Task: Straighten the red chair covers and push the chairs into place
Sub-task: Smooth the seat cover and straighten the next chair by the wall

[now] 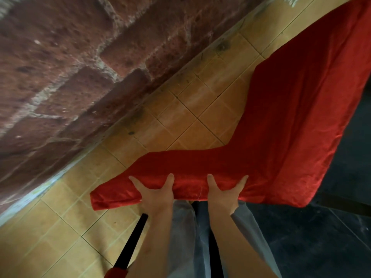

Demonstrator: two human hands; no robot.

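A chair in a red cover point(281, 127) fills the right half of the head view, seen from above and behind. Its backrest top point(190, 177) runs across the lower middle. My left hand point(156, 195) grips the top edge of the backrest, thumb and fingers spread over the red cloth. My right hand point(224, 195) grips the same edge a hand's width to the right. A black chair leg point(132, 243) shows below the backrest, with a red-covered foot at the bottom edge. The seat is hidden under the cover.
A rough red brick wall point(70, 67) runs diagonally along the left. Yellow floor tiles point(180, 117) lie between wall and chair. A dark surface point(331, 227) lies at the right. My light trousers point(184, 237) show between my arms.
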